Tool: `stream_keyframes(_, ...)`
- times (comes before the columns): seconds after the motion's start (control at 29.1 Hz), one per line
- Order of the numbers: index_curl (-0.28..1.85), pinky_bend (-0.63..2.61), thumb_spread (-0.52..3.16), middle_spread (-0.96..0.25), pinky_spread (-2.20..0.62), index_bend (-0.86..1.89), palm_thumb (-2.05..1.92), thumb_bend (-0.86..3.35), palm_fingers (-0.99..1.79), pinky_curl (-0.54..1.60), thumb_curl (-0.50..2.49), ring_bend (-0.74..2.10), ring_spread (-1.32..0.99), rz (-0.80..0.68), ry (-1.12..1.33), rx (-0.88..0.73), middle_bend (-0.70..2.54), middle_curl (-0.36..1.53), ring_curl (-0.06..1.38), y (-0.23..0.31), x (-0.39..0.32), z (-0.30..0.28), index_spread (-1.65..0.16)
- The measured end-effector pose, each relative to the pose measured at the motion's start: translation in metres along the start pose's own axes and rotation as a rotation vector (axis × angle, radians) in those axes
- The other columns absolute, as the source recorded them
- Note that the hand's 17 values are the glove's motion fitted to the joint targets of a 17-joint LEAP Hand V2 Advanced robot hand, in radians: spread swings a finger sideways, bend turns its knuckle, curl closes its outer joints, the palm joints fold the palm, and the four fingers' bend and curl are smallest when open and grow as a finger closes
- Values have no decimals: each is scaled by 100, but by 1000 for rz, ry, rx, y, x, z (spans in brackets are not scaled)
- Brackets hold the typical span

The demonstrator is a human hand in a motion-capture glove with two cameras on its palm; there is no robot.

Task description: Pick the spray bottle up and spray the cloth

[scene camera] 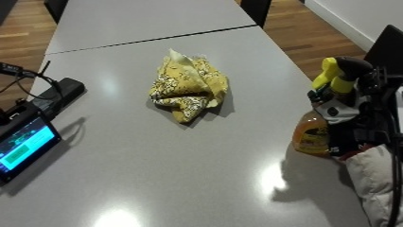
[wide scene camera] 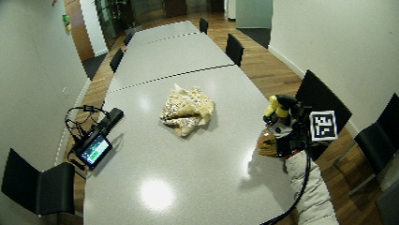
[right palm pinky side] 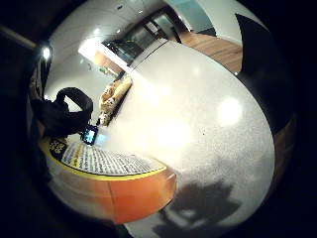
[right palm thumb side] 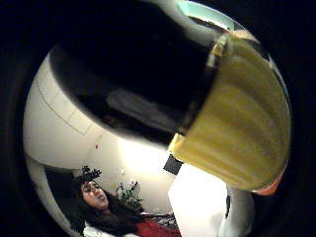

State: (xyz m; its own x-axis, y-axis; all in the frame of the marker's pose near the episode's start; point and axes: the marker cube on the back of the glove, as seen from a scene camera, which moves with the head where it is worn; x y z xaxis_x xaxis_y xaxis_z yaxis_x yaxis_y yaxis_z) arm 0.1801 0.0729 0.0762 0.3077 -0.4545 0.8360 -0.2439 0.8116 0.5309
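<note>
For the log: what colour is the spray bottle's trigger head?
Yellow with black, on the spray bottle; clearest in the outside view.

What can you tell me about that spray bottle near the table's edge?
The spray bottle looks like clear plastic filled with orange liquid, and carries a printed label with a yellow edge. On top sits a yellow and black trigger head, its nozzle turned towards the cloth. It stands roughly upright at the right edge of the grey table, apart from the cloth. The gloved right hand grips its neck.

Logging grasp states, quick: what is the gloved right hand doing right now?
Right hand: wrapped round the spray bottle at the table edge, holding it upright, away from the cloth.
</note>
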Motion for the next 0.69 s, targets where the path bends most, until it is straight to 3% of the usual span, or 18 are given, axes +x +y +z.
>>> stream_keyframes(0.31,51,48,31,-11,-25,24,102,22,126,44,50,50,-17,55,203,113,52,50,46,-16,18,-49,-28)
stream_keyframes(0.52,53,49,27,-11,-26,25,106,17,126,45,54,49,-17,-81,641,-43,52,51,47,-93,-22,-24,-28)
stream_keyframes(0.69,55,48,26,-12,-26,25,108,12,126,46,56,50,-18,-127,989,-131,51,51,48,-118,-27,-4,-28)
